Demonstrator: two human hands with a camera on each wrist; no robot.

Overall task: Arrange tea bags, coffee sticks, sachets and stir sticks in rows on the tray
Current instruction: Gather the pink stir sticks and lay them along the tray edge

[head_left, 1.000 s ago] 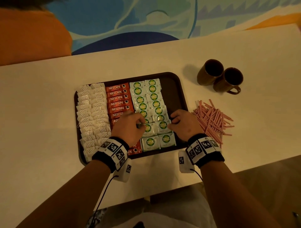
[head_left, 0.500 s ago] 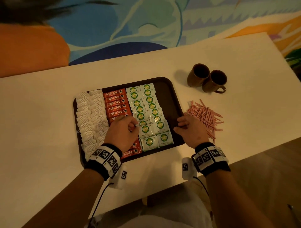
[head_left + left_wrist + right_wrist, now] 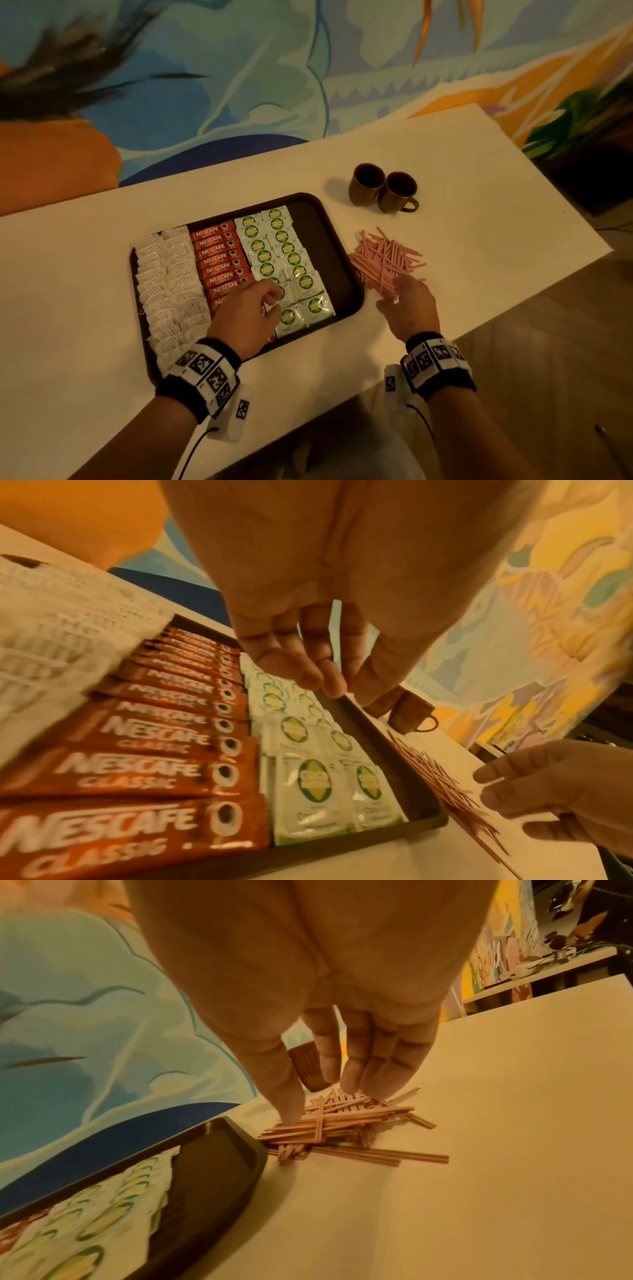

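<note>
1. Overhead, a dark brown tray (image 3: 346, 274) sat on a cream table (image 3: 479, 164), holding three kinds of packets in rows: white tea bags (image 3: 171, 287) at the left edge, red coffee sticks (image 3: 219, 260) beside them, green-and-white sachets (image 3: 284, 260) in two columns next over. Tray's right strip was bare.
2. Left hand (image 3: 245, 315) hung over the near end of the coffee and sachet rows. Wrist cam showed its fingers (image 3: 308, 666) loosely curled, tips close together, w/ nothing plainly held; whether they touched a packet, cannot tell.
3. Right hand (image 3: 409, 306) was off the tray, on the table at its right, over the near edge of a loose pile of pink stir sticks (image 3: 387, 257).
4. Right wrist cam: thumb tip pressed on the pile's left side, fingers (image 3: 377, 1064) straight and close together, tips at the pile's far side; no stick clamped btwn them.
5. Two brown mugs (image 3: 383, 188) stood touching each other beyond the pile, apart from the tray.
</note>
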